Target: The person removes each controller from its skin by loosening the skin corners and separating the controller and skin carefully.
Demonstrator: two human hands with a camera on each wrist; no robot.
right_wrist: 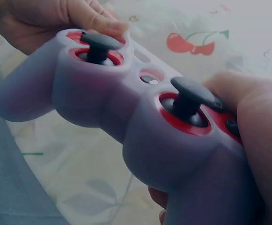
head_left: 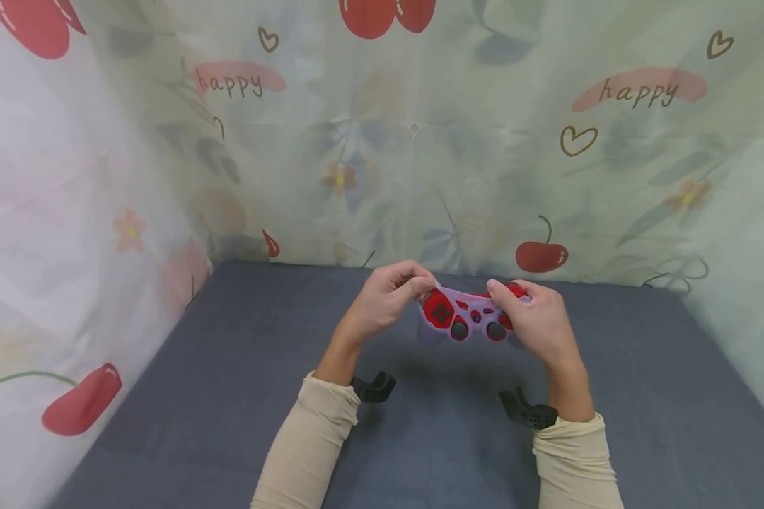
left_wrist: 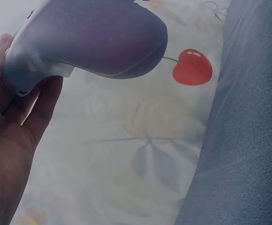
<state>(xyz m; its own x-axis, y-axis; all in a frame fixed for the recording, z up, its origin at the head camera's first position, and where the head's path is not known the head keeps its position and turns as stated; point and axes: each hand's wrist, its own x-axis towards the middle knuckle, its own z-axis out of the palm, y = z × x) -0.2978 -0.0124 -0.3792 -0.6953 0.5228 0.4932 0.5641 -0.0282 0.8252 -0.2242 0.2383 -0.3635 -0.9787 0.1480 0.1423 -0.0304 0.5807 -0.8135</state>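
A red game controller (head_left: 438, 311) with dark thumbsticks sits inside a translucent purple silicone cover (head_left: 430, 335), held above the table. At its upper left corner, my left hand (head_left: 388, 297) pinches the cover's edge between thumb and fingers. My right hand (head_left: 541, 322) grips the other end, thumb on the front face and fingers behind. In the right wrist view the cover (right_wrist: 112, 105) wraps the handles and surrounds both thumbsticks (right_wrist: 187, 101). The left wrist view shows the underside of one covered handle (left_wrist: 103, 37), with left-hand fingers (left_wrist: 44, 105) behind the corner.
A dark blue-grey cloth (head_left: 229, 367) covers the table. Printed curtains with cherries and flowers (head_left: 414, 177) stand at the back and both sides. Black wrist mounts (head_left: 375, 388) jut inward from both wrists below the controller.
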